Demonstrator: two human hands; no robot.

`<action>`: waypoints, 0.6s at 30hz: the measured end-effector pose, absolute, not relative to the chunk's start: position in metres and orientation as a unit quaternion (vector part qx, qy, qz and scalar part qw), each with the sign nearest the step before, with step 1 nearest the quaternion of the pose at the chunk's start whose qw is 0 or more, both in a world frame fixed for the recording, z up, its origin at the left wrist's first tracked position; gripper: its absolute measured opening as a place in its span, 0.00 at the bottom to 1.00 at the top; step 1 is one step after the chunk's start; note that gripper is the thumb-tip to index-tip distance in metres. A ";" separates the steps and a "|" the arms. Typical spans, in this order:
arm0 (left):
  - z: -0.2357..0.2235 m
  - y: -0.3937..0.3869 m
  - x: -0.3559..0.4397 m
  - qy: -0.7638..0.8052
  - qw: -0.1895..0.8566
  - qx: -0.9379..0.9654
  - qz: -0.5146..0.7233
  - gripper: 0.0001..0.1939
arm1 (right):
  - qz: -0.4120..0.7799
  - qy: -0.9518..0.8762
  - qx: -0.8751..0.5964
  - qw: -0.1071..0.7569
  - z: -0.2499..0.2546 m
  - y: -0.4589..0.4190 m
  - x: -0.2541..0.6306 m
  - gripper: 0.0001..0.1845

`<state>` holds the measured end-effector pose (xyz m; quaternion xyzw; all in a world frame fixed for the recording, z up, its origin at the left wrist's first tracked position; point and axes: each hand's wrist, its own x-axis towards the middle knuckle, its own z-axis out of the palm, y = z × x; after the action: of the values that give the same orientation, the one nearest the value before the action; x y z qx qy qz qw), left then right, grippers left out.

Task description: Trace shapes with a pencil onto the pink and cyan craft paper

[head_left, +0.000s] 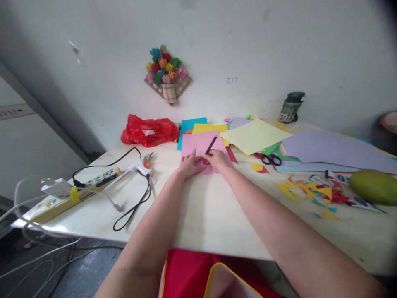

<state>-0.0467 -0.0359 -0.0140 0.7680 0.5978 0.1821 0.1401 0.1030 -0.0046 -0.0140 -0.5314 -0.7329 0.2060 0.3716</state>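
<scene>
Off-white tabletop (211, 215) bears a pink sheet (198, 142), its near part under both hands. The left hand (190, 166) rests on the paper with fingers spread, while just beside it the right hand (217, 159) pinches a dark pencil (211, 144), whose long axis slants, top end leaning away and rightward, lower end down toward the sheet.
</scene>
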 end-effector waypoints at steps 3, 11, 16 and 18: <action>-0.016 -0.035 -0.047 0.593 0.138 0.771 0.184 0.44 | 0.199 -0.735 -0.532 0.372 -0.015 -0.004 0.103 0.12; -0.013 -0.036 -0.045 0.608 0.143 0.761 0.174 0.45 | 0.191 -0.736 -0.541 0.359 -0.013 -0.004 0.102 0.13; -0.014 -0.036 -0.044 0.617 0.139 0.754 0.180 0.43 | 0.184 -0.738 -0.543 0.356 -0.013 -0.004 0.102 0.13; -0.014 -0.036 -0.044 0.617 0.137 0.754 0.181 0.42 | 0.179 -0.741 -0.542 0.354 -0.014 -0.004 0.102 0.14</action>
<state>-0.0443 -0.0365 -0.0140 0.7537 0.6167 0.1813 0.1370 0.1017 -0.0039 -0.0138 -0.5421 -0.7407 0.1785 0.3543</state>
